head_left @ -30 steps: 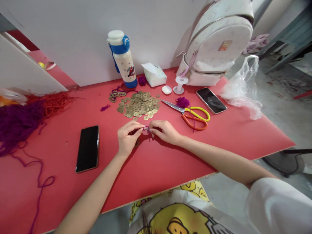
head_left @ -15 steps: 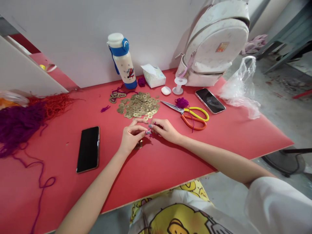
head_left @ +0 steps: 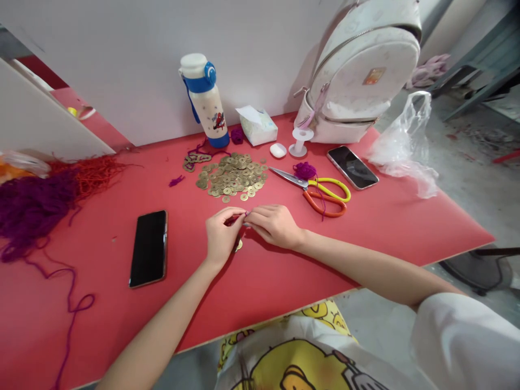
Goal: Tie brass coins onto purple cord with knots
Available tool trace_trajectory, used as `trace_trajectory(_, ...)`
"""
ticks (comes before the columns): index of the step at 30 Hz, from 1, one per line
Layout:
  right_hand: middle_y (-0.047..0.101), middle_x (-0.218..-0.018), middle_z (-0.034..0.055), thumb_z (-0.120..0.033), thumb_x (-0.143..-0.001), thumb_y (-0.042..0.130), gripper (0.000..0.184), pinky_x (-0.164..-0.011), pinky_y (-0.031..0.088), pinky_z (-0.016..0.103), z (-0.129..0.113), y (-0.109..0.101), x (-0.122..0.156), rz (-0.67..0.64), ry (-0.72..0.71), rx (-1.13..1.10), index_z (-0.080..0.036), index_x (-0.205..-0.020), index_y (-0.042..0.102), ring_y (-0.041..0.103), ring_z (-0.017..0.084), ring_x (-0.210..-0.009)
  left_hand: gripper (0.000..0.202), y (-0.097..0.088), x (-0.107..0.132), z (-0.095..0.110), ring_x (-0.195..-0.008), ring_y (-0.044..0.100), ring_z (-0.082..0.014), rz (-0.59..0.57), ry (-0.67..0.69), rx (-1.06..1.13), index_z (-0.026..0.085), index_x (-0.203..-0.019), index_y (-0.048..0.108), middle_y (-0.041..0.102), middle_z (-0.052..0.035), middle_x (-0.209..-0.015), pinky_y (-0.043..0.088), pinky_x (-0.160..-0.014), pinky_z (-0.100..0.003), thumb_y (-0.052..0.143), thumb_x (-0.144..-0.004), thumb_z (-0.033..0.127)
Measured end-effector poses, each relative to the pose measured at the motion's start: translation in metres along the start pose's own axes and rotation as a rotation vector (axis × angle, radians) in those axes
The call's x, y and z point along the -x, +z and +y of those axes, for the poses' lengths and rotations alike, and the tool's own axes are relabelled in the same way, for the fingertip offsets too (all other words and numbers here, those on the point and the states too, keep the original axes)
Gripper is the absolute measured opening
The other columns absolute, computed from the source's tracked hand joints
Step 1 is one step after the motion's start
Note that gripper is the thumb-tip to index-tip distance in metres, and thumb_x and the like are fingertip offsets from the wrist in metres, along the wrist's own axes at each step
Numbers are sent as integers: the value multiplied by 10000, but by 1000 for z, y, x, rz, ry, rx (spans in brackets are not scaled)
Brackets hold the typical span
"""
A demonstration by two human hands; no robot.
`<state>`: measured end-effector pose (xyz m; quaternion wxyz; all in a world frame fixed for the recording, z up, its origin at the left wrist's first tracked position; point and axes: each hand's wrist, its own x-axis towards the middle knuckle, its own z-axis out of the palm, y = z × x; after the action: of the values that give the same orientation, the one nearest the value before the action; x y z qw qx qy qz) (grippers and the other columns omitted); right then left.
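My left hand point(head_left: 220, 236) and my right hand point(head_left: 274, 223) meet fingertip to fingertip over the red table point(head_left: 284, 271), both pinched on a short piece of purple yarn point(head_left: 239, 218). A brass coin point(head_left: 239, 245) peeks out under my left hand; whether the yarn runs through it is hidden. Just beyond my hands lies a heap of brass coins with holes point(head_left: 231, 178).
A black phone point(head_left: 148, 247) lies left of my hands. Orange-and-yellow scissors point(head_left: 320, 192) and a second phone point(head_left: 352, 167) lie to the right. At the back stand a bottle point(head_left: 205, 100), tissue pack point(head_left: 257, 124), empty spool point(head_left: 300, 141) and white backpack point(head_left: 361, 76). Purple and orange yarn point(head_left: 36, 200) is piled left.
My hands stayed together on the yarn, fingers shifting from an opened pinch back to a tight one. A coin now shows beneath my left hand.
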<state>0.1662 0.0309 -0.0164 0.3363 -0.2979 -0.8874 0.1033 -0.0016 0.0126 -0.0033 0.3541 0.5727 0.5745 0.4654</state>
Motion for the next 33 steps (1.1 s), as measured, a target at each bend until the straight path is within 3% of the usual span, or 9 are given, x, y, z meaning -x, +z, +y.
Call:
trace_trajectory(6, 654, -828, 43, -227, -996, 402, 234, -640, 375, 254, 6, -6, -3, 49, 305, -190, -195, -846, 578, 578, 152, -728, 147, 0, -3, -3, -854, 714, -202, -81, 46, -25, 182, -852, 767, 773, -65, -921, 559, -774, -293, 637, -816, 241)
trace_trajectory(9, 636, -805, 38, -232, -982, 414, 224, -669, 397, 262, 8, -7, -5, 88, 378, -278, -197, -814, 558, 571, 157, -724, 150, 0, -4, -3, -871, 719, -210, -99, 39, -10, 182, -863, 768, 775, -71, -932, 567, -794, -310, 635, -822, 239)
trace_trajectory(21, 612, -755, 23, -228, -961, 453, 204, -679, 417, 272, 10, -6, -6, 104, 375, -441, -196, -785, 552, 561, 153, -703, 140, -1, -4, -2, -816, 721, -198, -132, 28, 14, 178, -831, 767, 779, -59, -886, 576, -755, -290, 661, -811, 267)
trace_trajectory(26, 608, -777, 30, -267, -995, 430, 251, -702, 424, 286, 15, -8, -7, 173, 375, -466, -189, -802, 571, 562, 157, -726, 141, -2, -4, -3, -801, 722, -202, -107, 19, 25, 173, -816, 766, 779, -62, -873, 571, -742, -292, 667, -803, 272)
trace_trajectory(33, 641, -868, 38, -294, -912, 636, 112, -705, 452, 290, 24, -5, -9, 140, 357, -530, -204, -875, 693, 572, 167, -804, 129, -3, -3, -3, -782, 720, -189, -87, 44, 46, 177, -814, 760, 774, -53, -866, 575, -731, -278, 662, -810, 260)
